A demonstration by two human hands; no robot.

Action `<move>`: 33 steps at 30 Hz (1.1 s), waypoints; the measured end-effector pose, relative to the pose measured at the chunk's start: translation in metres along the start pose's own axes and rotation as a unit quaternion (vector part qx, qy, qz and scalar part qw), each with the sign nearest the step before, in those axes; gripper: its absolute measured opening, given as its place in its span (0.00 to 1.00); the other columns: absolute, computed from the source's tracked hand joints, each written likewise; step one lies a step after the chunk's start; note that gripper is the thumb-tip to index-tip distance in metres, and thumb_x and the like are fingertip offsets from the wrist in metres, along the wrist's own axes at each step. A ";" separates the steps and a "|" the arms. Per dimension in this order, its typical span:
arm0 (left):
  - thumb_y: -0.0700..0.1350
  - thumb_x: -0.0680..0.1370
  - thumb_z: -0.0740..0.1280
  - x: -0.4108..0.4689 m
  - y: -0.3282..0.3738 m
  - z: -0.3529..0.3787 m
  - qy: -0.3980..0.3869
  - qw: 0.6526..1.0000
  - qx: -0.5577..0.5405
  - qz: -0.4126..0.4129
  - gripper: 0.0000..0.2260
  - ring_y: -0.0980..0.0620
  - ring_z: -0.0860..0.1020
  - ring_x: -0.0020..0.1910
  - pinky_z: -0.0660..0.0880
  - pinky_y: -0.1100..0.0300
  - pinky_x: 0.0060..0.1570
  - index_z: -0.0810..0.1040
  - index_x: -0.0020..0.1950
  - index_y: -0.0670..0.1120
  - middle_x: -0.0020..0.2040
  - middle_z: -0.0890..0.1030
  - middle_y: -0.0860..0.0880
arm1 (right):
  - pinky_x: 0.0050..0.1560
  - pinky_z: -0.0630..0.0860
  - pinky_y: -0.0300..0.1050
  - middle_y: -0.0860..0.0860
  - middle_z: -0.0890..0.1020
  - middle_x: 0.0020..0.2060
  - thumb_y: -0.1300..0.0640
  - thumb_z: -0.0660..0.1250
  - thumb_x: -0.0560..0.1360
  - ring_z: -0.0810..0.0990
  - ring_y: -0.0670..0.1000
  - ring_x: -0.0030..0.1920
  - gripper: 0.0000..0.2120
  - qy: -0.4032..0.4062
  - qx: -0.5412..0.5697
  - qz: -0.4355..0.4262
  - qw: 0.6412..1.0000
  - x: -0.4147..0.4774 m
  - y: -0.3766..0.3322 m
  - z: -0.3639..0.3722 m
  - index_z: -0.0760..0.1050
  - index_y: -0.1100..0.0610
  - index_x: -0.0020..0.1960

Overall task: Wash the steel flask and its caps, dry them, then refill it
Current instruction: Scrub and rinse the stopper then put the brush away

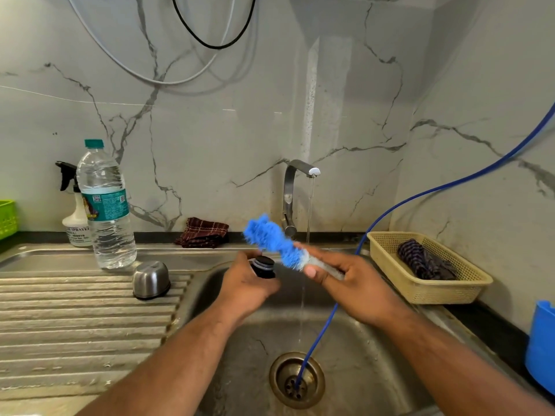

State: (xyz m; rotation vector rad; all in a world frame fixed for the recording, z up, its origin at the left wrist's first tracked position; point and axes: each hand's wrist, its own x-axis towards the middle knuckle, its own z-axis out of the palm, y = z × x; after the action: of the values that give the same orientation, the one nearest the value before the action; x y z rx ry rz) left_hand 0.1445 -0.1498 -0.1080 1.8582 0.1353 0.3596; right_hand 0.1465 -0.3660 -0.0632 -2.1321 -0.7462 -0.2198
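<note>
Left hand (244,288) curled round black round stopper cap (264,266) over steel sink (375,349). Right hand (354,283) grips blue-bristled bottle brush (270,238), whose axis slants far-left, bristles just right of cap.

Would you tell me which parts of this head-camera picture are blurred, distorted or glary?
Head view: the blue brush in the right hand is smeared by motion, while the black cap in the left hand looks sharp. Head view: the wide lens bows the sink rim, and a pale reflection streaks the marble wall above the tap.
</note>
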 end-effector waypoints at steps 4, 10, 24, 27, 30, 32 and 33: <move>0.36 0.69 0.79 -0.002 -0.002 -0.008 0.008 0.999 0.031 0.013 0.27 0.54 0.82 0.53 0.79 0.62 0.47 0.73 0.63 0.50 0.53 0.82 0.52 | 0.58 0.76 0.37 0.34 0.80 0.63 0.41 0.68 0.79 0.78 0.35 0.58 0.19 -0.058 -0.053 0.012 0.997 -0.002 0.003 -0.004 0.71 0.26 0.68; 0.37 0.71 0.76 -0.006 0.006 0.005 -0.049 0.992 0.097 0.058 0.14 0.54 0.82 0.46 0.74 0.64 0.42 0.80 0.52 0.51 0.43 0.83 0.53 | 0.61 0.75 0.37 0.31 0.79 0.63 0.41 0.68 0.80 0.76 0.32 0.61 0.20 -0.044 -0.053 0.005 0.998 0.003 -0.003 0.007 0.70 0.27 0.69; 0.35 0.70 0.78 -0.004 0.009 -0.016 0.031 0.999 0.007 -0.026 0.39 0.51 0.82 0.51 0.79 0.59 0.47 0.64 0.76 0.48 0.51 0.81 0.52 | 0.53 0.74 0.34 0.29 0.80 0.55 0.42 0.68 0.80 0.77 0.32 0.56 0.19 -0.079 -0.064 0.029 0.994 -0.002 0.007 -0.007 0.72 0.29 0.68; 0.35 0.71 0.77 -0.009 0.008 -0.017 -0.004 0.997 0.078 -0.007 0.33 0.51 0.82 0.53 0.80 0.58 0.50 0.70 0.72 0.48 0.50 0.81 0.52 | 0.49 0.71 0.29 0.28 0.79 0.52 0.43 0.68 0.80 0.77 0.28 0.52 0.19 -0.082 -0.059 0.023 0.995 0.000 0.004 0.000 0.72 0.31 0.69; 0.37 0.72 0.76 -0.017 0.013 0.008 -0.060 0.982 0.170 0.059 0.14 0.54 0.83 0.48 0.79 0.61 0.47 0.80 0.52 0.52 0.45 0.83 0.53 | 0.54 0.69 0.26 0.27 0.80 0.58 0.44 0.68 0.80 0.75 0.26 0.57 0.19 -0.061 -0.020 0.011 0.998 0.003 0.002 0.009 0.73 0.32 0.70; 0.37 0.72 0.77 -0.012 0.013 0.009 -0.040 0.991 0.116 0.052 0.21 0.54 0.82 0.53 0.77 0.62 0.51 0.78 0.61 0.52 0.49 0.83 0.54 | 0.56 0.73 0.32 0.31 0.80 0.61 0.43 0.68 0.80 0.77 0.32 0.58 0.20 -0.061 -0.028 0.018 0.998 0.002 0.002 0.003 0.72 0.32 0.70; 0.37 0.71 0.78 -0.008 0.009 0.004 -0.024 0.996 0.079 0.037 0.31 0.54 0.81 0.57 0.75 0.62 0.57 0.72 0.71 0.51 0.54 0.83 0.55 | 0.55 0.73 0.34 0.33 0.81 0.61 0.42 0.68 0.80 0.78 0.33 0.57 0.19 -0.074 -0.036 0.024 0.996 0.000 0.003 -0.001 0.73 0.32 0.70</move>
State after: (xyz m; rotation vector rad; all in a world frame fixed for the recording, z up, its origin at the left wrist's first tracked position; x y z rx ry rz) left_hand 0.1373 -0.1582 -0.1016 2.0298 0.0628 0.3628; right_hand 0.1484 -0.3684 -0.0648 -2.2505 -0.7806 -0.0639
